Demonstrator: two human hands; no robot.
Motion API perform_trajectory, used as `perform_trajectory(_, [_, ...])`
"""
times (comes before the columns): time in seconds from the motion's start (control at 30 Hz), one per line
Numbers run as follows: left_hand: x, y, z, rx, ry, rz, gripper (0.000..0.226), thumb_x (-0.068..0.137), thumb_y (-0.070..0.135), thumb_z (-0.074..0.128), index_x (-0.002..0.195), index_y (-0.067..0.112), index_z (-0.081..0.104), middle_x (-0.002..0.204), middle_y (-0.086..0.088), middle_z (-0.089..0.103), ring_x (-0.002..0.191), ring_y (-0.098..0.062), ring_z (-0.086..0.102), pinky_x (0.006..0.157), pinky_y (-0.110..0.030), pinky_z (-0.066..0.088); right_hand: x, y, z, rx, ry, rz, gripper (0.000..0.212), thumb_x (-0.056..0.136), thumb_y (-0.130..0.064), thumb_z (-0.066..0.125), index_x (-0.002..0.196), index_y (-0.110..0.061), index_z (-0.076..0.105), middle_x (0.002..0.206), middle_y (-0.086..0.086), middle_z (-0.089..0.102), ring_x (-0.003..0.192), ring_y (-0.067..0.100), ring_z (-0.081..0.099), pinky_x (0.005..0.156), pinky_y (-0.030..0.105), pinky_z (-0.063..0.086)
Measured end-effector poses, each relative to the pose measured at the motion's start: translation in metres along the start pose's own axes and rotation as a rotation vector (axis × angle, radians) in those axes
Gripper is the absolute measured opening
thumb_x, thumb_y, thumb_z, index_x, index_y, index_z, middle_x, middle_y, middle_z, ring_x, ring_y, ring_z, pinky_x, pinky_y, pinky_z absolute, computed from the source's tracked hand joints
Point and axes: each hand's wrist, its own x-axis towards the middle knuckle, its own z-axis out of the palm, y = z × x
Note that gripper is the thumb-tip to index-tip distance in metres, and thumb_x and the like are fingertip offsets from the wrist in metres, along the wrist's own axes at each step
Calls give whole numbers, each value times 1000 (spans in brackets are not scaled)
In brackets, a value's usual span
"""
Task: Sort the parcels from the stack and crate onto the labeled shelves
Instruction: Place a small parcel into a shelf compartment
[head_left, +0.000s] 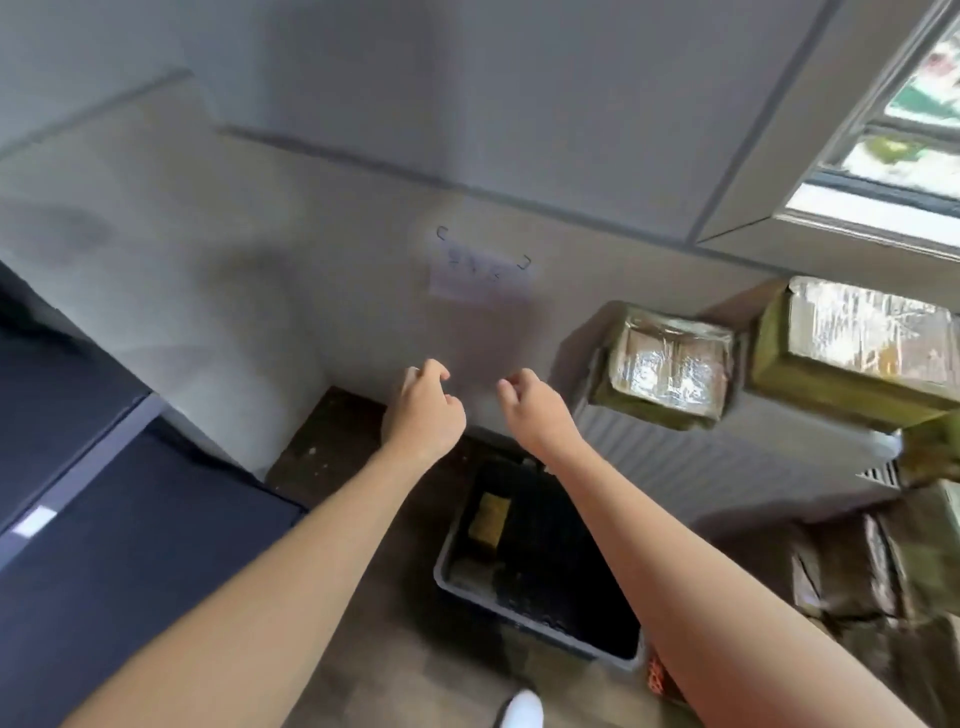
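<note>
Head view: the fingers of the left hand and the right hand are loosely curled and hold nothing. The hands are side by side and apart, before the wall. Just beyond them a paper label is stuck up, its handwriting too blurred to read. Below, a grey crate on the floor holds a small brown parcel. At right, two tape-wrapped parcels rest on a radiator. The near-right stack is cut off by the edge.
</note>
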Motion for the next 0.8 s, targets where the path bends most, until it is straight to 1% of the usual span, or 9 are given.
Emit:
perform_trajectory(0.13, [3,-5,68,-16,-138,-64,30,93,15,47,123,18,49,131,-5,49,116,-25,50,89,-35,43,1,62,1,27,-50,99,38,103,-36,36,128,-11,50,120,11,62,103,26,58,80,33,42])
perform_trajectory(0.27, [18,-28,130,-31,-214,-114,31,93,14,47,124,18,50,132,-5,48,117,-25,50,93,-38,45,13,119,28,-3,-116,182,37,104,-36,36,127,-13,52,116,8,63,88,19,51,73,31,39])
perform_trajectory(0.43, [49,-87,221,-100,-308,-186,33,94,11,47,126,18,53,132,0,51,115,-19,53,82,-27,39,48,192,88,-9,-163,284,38,104,-37,37,129,-13,51,108,4,62,87,17,51,71,30,38])
perform_trajectory(0.5, [61,-118,263,-117,-374,-227,34,95,11,46,128,19,52,133,1,53,116,-18,53,83,-26,39,63,225,120,-17,-192,317,39,103,-38,37,131,-13,51,104,2,60,87,17,52,72,29,38])
perform_trajectory(0.53, [68,-133,283,-116,-407,-235,35,96,12,46,129,19,52,134,1,53,117,-18,52,85,-26,40,70,243,136,-23,-213,325,40,103,-38,37,132,-13,50,106,4,62,89,18,54,73,28,38])
perform_trajectory(0.6, [81,-160,320,-105,-455,-259,37,97,12,45,133,18,50,136,0,53,121,-19,52,90,-26,40,83,275,168,-13,-244,354,41,104,-39,36,134,-13,49,118,8,64,102,23,58,77,27,37])
perform_trajectory(0.67, [93,-185,355,-120,-487,-310,40,97,11,45,136,16,48,138,-2,52,122,-20,51,92,-26,40,95,307,201,12,-261,393,42,104,-39,36,134,-13,49,124,10,63,113,27,57,79,26,37])
perform_trajectory(0.73, [103,-209,389,-125,-507,-356,41,96,8,43,137,15,48,137,-4,53,121,-22,52,89,-26,41,106,337,236,37,-280,429,43,104,-39,36,135,-13,49,126,9,63,114,26,57,79,25,36])
perform_trajectory(0.8, [113,-232,424,-125,-532,-384,42,95,6,42,136,15,48,136,-6,53,120,-24,51,91,-29,42,118,365,270,66,-288,462,43,104,-38,36,136,-12,49,129,10,61,117,26,56,80,24,35])
